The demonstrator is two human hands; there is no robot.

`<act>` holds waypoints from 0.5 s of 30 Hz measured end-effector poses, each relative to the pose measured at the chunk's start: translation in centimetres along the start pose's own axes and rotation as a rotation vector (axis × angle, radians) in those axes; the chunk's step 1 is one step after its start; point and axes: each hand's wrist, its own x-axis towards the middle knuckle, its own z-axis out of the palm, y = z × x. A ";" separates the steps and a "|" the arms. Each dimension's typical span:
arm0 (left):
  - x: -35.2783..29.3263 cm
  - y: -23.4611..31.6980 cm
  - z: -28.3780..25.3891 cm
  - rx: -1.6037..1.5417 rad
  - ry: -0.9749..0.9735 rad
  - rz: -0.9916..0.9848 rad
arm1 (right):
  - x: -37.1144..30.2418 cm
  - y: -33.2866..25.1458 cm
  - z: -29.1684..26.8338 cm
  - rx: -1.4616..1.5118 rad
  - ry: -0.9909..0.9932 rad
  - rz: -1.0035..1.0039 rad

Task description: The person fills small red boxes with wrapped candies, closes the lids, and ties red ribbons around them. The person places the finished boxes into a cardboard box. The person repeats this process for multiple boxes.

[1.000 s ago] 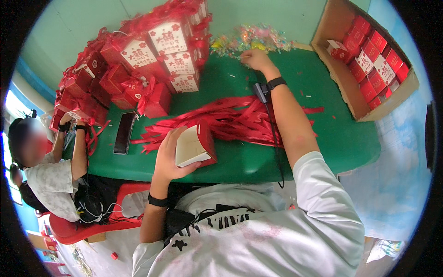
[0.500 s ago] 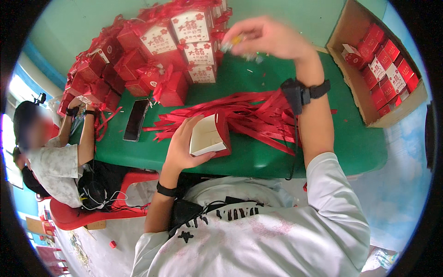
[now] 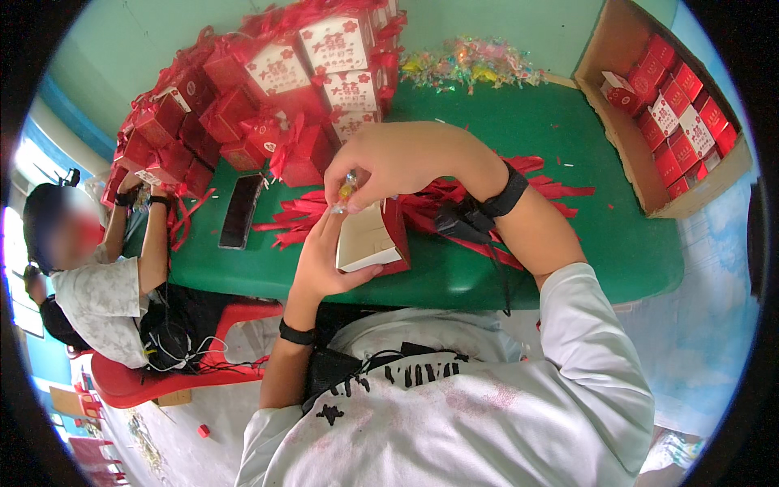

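Note:
My left hand (image 3: 324, 258) is wrapped round a small red gift box (image 3: 396, 235), tilted so that its white inside faces me; the part of its inside that shows is bare. Just above the box's open end, my right hand (image 3: 381, 166) pinches candies in shiny clear and yellow wrappers (image 3: 347, 188). How many candies it holds I cannot tell. Red ribbons (image 3: 519, 174) lie spread across the green table behind the box, partly covered by my right wrist and forearm.
A heap of wrapped candies (image 3: 479, 61) lies along the wall. Finished-looking red and white boxes (image 3: 337, 45) are stacked at back left, a phone (image 3: 242, 211) before them. A cardboard carton (image 3: 661, 207) of red boxes stands right. A co-worker (image 3: 97, 276) sits left.
My right hand has come from the far side of the table toward me and down to the box, carrying the candies. My left hand still holds the box in nearly the same place.

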 end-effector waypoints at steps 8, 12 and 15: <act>-0.2 -0.4 0.1 0.056 0.010 0.042 | 0.2 -0.3 0.1 0.012 -0.028 0.004; -0.1 -0.2 0.1 0.008 0.015 0.016 | 0.4 0.6 0.3 0.000 -0.043 -0.009; -0.2 0.2 0.1 -0.004 0.024 -0.002 | 0.4 0.4 0.4 -0.007 -0.045 -0.004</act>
